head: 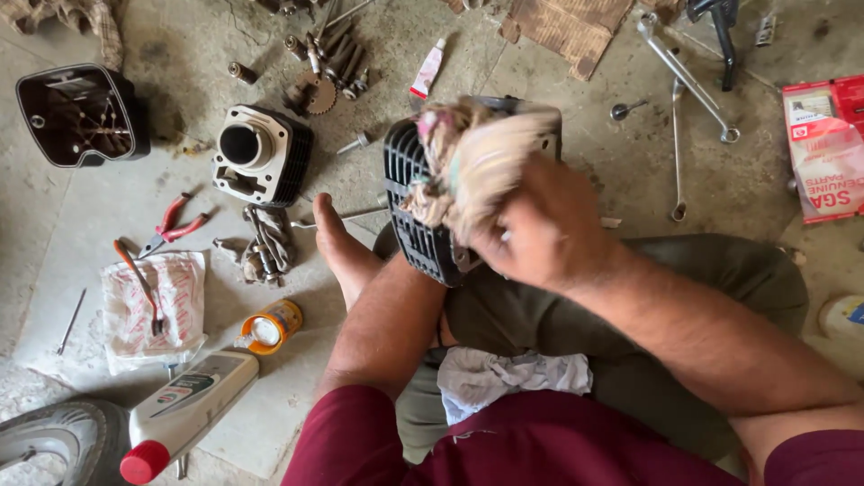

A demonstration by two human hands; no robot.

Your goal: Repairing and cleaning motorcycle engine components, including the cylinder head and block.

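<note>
Wiping: right hand (540, 225) bunches rag (472, 162) against finned engine head (423, 216) on lap.
Left hand: hidden beneath head; grip unclear.
Risk: head may slip onto bare foot (337, 243); fins could snag rag.

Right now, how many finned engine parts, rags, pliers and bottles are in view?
Finned engine parts: 2 (held one, floor one)
Rags: 2 (in right hand, on lap)
Pliers: 1
Bottles: 1
Total: 6

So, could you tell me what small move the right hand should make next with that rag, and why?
Probably keep rubbing the rag across the finned black engine part: the right hand presses it on top, and the side fins look untouched.
</note>
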